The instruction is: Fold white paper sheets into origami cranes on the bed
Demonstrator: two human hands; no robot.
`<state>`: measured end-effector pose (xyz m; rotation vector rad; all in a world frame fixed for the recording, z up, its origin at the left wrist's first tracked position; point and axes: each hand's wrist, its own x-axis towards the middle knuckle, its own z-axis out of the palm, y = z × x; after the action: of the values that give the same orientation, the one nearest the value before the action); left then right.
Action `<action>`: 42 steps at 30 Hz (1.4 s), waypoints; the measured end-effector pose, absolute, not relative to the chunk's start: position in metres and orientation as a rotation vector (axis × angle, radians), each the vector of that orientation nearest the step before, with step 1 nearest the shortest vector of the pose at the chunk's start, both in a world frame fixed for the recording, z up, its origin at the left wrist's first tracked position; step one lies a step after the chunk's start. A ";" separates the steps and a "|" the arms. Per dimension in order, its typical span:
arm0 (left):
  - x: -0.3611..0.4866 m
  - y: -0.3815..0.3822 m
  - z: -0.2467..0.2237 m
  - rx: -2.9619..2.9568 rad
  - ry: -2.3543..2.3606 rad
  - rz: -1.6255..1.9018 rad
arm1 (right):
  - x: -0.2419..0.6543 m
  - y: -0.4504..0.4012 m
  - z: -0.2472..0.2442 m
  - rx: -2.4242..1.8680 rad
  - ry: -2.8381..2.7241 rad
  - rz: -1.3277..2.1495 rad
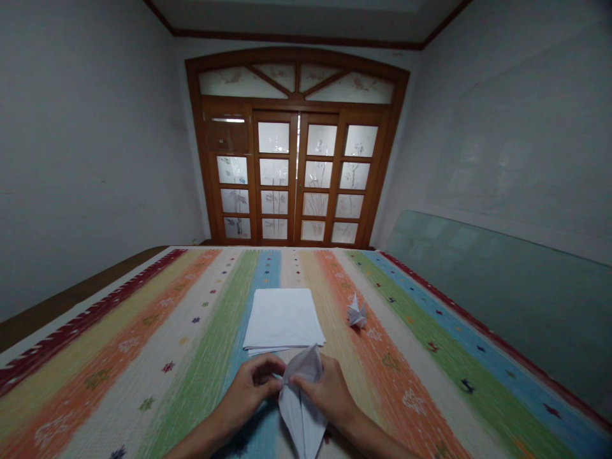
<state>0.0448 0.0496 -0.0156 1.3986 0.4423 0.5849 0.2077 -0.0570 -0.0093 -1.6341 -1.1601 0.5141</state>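
A folded white paper point(302, 414), long and pointed at both ends, is between my two hands at the bottom centre. My left hand point(253, 386) pinches its left edge near the middle, with thumb and index finger together. My right hand point(332, 389) grips it from the right, its thumb pressed on the front and its other fingers partly hidden behind the paper. Just beyond my hands lies a stack of white square paper point(284, 319). To the right of the stack sits a small folded paper figure point(356, 313) with pointed tips.
A striped, multicoloured cloth point(210, 357) covers the table. A pale green panel point(497, 299) stands along the right side. At the back is a wooden door point(295, 178) with glass panes, between plain walls.
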 end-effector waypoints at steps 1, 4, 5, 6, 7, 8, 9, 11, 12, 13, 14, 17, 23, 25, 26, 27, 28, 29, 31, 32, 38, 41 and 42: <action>0.045 0.049 -0.015 1.396 0.441 0.578 | 0.208 -0.057 -0.009 -1.644 -1.167 0.503; 0.045 0.048 -0.013 1.395 0.430 0.561 | 0.207 -0.059 -0.009 -1.682 -1.198 0.442; 0.045 0.048 -0.012 1.392 0.426 0.558 | 0.207 -0.060 -0.009 -1.694 -1.217 0.415; 0.045 0.047 -0.011 1.393 0.426 0.561 | 0.207 -0.060 -0.009 -1.702 -1.240 0.389; 0.044 0.047 -0.009 1.398 0.432 0.569 | 0.207 -0.061 -0.009 -1.707 -1.263 0.367; 0.044 0.046 -0.008 1.408 0.443 0.584 | 0.207 -0.061 -0.009 -1.715 -1.283 0.344; 0.044 0.045 -0.007 1.428 0.460 0.604 | 0.207 -0.062 -0.009 -1.727 -1.298 0.319; 0.043 0.042 -0.005 1.496 0.506 0.642 | 0.206 -0.063 -0.010 -1.759 -1.318 0.263; 0.043 0.041 -0.005 1.538 0.537 0.656 | 0.206 -0.063 -0.010 -1.775 -1.326 0.239; 0.042 0.039 -0.004 1.587 0.570 0.670 | 0.206 -0.063 -0.012 -1.787 -1.333 0.218; 0.042 0.038 -0.004 1.645 0.602 0.688 | 0.206 -0.063 -0.014 -1.792 -1.341 0.203; 0.042 0.033 -0.002 1.837 0.681 0.752 | 0.205 -0.063 -0.023 -1.777 -1.352 0.150; 0.045 0.029 0.002 2.007 0.801 0.786 | 0.201 -0.064 -0.033 -1.763 -1.391 0.088; 0.045 0.029 0.003 2.022 0.832 0.788 | 0.199 -0.065 -0.031 -1.765 -1.403 0.097; 0.045 0.029 0.002 2.024 0.843 0.788 | 0.199 -0.065 -0.029 -1.762 -1.402 0.102; 0.044 0.029 0.002 2.024 0.850 0.784 | 0.199 -0.065 -0.027 -1.756 -1.400 0.111; 0.044 0.030 0.002 2.025 0.853 0.777 | 0.199 -0.065 -0.026 -1.748 -1.396 0.123; 0.044 0.030 0.001 2.029 0.857 0.769 | 0.199 -0.065 -0.025 -1.738 -1.392 0.140; 0.044 0.031 0.001 2.041 0.866 0.758 | 0.200 -0.064 -0.023 -1.718 -1.375 0.178; 0.044 0.031 0.001 2.045 0.870 0.755 | 0.200 -0.064 -0.023 -1.712 -1.363 0.194; 0.044 0.030 0.004 2.007 0.842 0.779 | 0.201 -0.064 -0.021 -1.700 -1.346 0.238; 0.042 0.028 0.007 1.949 0.787 0.797 | 0.201 -0.064 -0.020 -1.709 -1.331 0.228; 0.041 0.028 0.007 1.935 0.776 0.802 | 0.202 -0.064 -0.019 -1.707 -1.330 0.232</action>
<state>0.0414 0.0282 0.0073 1.9353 0.7758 0.8015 0.2016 -0.0638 -0.0193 -1.7067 -1.3296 0.2322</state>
